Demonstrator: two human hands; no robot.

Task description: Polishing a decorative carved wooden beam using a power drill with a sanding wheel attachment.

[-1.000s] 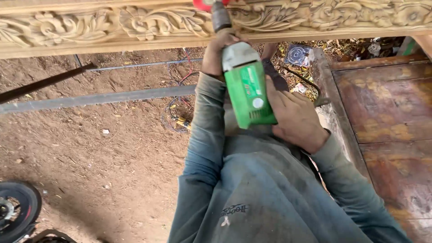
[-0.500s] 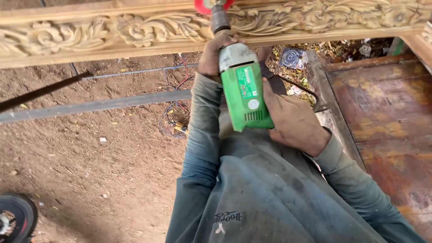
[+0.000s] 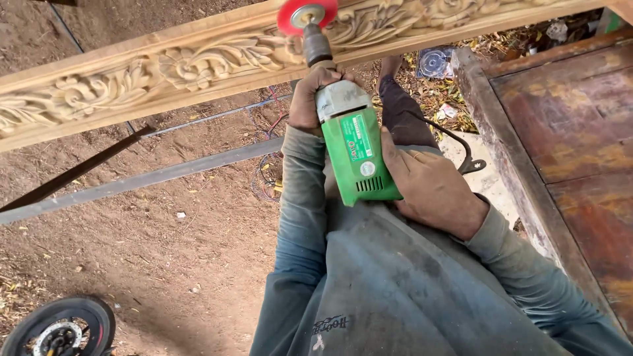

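Moved: the carved wooden beam (image 3: 165, 69) now slants across the view, and the red disc (image 3: 307, 14) shows in full.
Tool: green power tool (image 3: 359, 155), disc against the carving.
Left hand (image 3: 308, 95): wrapped round the grey neck.
Right hand (image 3: 428, 181): clamped on the rear body.
Around: dirt ground (image 3: 145, 244), wooden platform (image 3: 567, 132) right, wheel (image 3: 62, 326) bottom left.

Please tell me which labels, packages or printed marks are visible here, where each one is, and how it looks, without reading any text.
Label: on top of the green power tool, a long rectangle, green with white and red.
Round sticker: on the tool below the label, white.
Clear package: on the littered ground beyond the carved beam, squarish, a round disc inside.
Printed mark: on the grey shirt, dark letters.
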